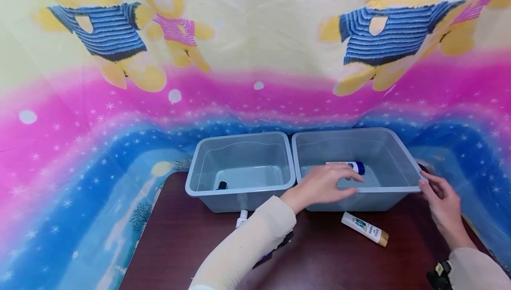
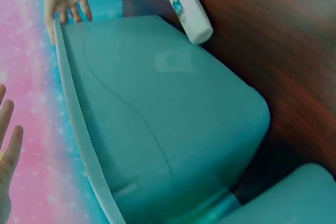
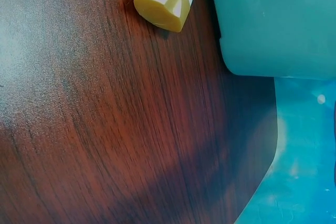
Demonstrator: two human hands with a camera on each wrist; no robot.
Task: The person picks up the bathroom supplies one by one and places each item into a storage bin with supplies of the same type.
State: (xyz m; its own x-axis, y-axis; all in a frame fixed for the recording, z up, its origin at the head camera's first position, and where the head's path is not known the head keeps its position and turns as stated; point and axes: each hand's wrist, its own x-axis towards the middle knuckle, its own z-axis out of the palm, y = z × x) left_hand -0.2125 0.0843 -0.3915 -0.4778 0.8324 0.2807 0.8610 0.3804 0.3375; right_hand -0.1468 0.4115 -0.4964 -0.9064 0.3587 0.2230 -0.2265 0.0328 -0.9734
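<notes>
Two grey plastic bins stand side by side. My left hand [image 1: 328,185] is over the front rim of the right bin [image 1: 395,189], fingers loosely spread and nothing in them. Below its fingers in the head view, a white tube with a dark blue cap [image 1: 358,167] lies inside that bin, partly hidden by the hand. At the right bin's front right corner, my right hand [image 1: 445,205] grips the rim between thumb and fingers. A white bottle with a gold cap [image 1: 365,229] lies on the table in front of this bin; its gold end [image 3: 163,2] shows in the right wrist view.
The left bin [image 1: 239,191] holds a small black object [image 1: 222,185]. In front of it, a white-capped bottle [image 1: 241,218] is partly covered by my left sleeve, with a dark item [image 1: 263,260] near the forearm. A patterned cloth [image 1: 255,59] hangs behind the dark wooden table [image 1: 171,241].
</notes>
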